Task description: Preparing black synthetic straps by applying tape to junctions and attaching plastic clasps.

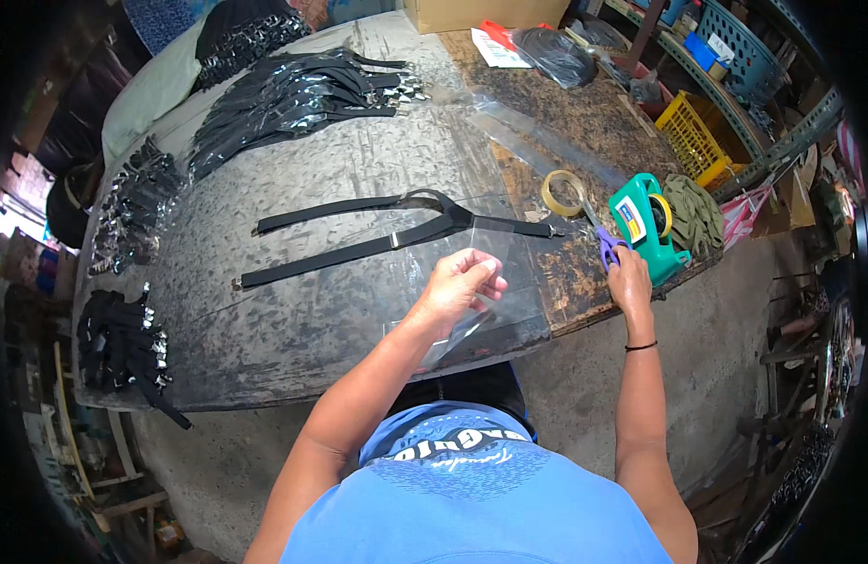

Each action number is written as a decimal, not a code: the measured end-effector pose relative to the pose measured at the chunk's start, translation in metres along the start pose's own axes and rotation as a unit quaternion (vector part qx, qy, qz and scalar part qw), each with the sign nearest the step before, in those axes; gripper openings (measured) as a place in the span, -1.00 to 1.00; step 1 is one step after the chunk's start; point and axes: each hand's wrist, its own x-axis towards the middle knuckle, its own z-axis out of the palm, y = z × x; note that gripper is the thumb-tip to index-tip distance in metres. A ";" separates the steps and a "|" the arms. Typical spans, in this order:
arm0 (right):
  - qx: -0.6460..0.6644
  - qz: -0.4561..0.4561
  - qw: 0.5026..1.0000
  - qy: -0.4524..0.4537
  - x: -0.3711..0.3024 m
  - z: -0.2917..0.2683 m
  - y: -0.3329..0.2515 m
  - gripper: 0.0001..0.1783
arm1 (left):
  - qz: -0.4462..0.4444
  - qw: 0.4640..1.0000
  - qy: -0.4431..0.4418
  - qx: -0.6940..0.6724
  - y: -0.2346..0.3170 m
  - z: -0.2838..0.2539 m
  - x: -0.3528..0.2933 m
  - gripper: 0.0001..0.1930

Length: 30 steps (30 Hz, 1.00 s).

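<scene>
My left hand (466,285) is closed in a pinch on a clear plastic bag (464,336), which hangs below the fingers toward the table's front edge. Just beyond it lies a pair of black suspenders (326,261), spread in a Y with metal clips at the strap ends. Clear film shows around their joined part. My right hand (631,280) grips the purple handles of the scissors (609,246) at the table's right side. The scissor blades point away from me, beside a roll of clear tape (563,193). A green tape dispenser (647,227) stands right next to this hand.
Bundles of black suspenders (283,101) cover the far left of the worn table (359,324), with smaller piles (124,343) along its left edge. Long clear plastic strips (518,141) lie toward the back. Dark cloth (694,214), a yellow crate (697,141) and shelving are at right.
</scene>
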 end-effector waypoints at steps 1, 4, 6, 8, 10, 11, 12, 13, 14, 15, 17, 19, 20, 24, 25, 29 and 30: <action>0.016 -0.005 1.000 -0.005 0.000 -0.001 -0.002 -0.66 | -0.001 1.000 -0.001 0.000 -0.001 0.002 0.002 -0.75; 0.035 -0.005 0.999 0.000 0.000 -0.003 -0.002 -0.67 | -0.004 1.000 -0.002 0.009 -0.004 0.006 0.006 -0.75; 0.049 -0.014 0.999 0.002 -0.001 -0.003 0.001 -0.67 | -0.008 1.000 -0.005 0.011 -0.004 0.007 0.006 -0.75; 0.076 -0.035 0.996 0.035 -0.003 -0.002 0.005 -0.69 | -0.008 1.000 -0.001 0.011 -0.005 0.006 0.005 -0.76; 0.104 -0.040 0.992 0.066 -0.005 -0.005 -0.002 -0.71 | -0.007 1.000 0.007 0.009 -0.006 0.005 0.005 -0.76; 0.130 -0.043 0.986 0.096 -0.006 -0.008 -0.008 -0.72 | -0.006 1.000 0.012 0.001 -0.007 0.003 0.005 -0.76; 0.183 -0.011 0.978 0.103 -0.010 -0.015 -0.020 -0.76 | -0.006 1.000 0.013 -0.007 -0.008 0.003 0.006 -0.76; 0.185 -0.011 0.978 0.100 -0.015 -0.022 -0.036 -0.76 | -0.009 1.000 0.016 -0.006 -0.007 0.002 0.006 -0.76; 0.259 -0.002 0.963 0.078 -0.021 -0.030 -0.055 -0.77 | 0.010 0.999 0.023 -0.020 -0.003 0.001 0.004 -0.76; 0.330 0.009 0.943 0.054 -0.027 -0.031 -0.072 -0.78 | 0.028 0.999 0.028 -0.034 0.001 0.001 0.002 -0.75; 0.355 -0.112 0.927 0.043 -0.037 -0.024 -0.095 -0.79 | 0.111 0.992 0.047 -0.031 0.017 -0.005 -0.009 -0.74; 0.333 -0.193 0.921 0.056 -0.041 -0.026 -0.113 -0.79 | 0.217 0.969 0.114 -0.040 0.041 -0.017 -0.030 -0.80; 0.338 -0.183 0.922 0.046 -0.040 -0.018 -0.110 -0.78 | 0.270 0.950 0.158 -0.021 0.054 -0.027 -0.044 -0.82; 0.285 -0.147 0.947 -0.029 -0.045 0.002 -0.093 -0.72 | 0.392 0.871 0.291 -0.053 0.071 -0.086 -0.104 -0.81; 0.284 -0.147 0.947 -0.032 -0.050 0.003 -0.096 -0.72 | 0.416 0.854 0.305 -0.062 0.068 -0.103 -0.118 -0.80; 0.169 -0.207 0.964 -0.012 -0.076 0.019 -0.107 -0.69 | 0.370 0.792 0.478 -0.084 0.030 -0.175 -0.166 -0.75; 0.181 -0.204 0.962 -0.007 -0.077 0.022 -0.107 -0.70 | 0.362 0.768 0.520 -0.088 0.017 -0.191 -0.180 -0.73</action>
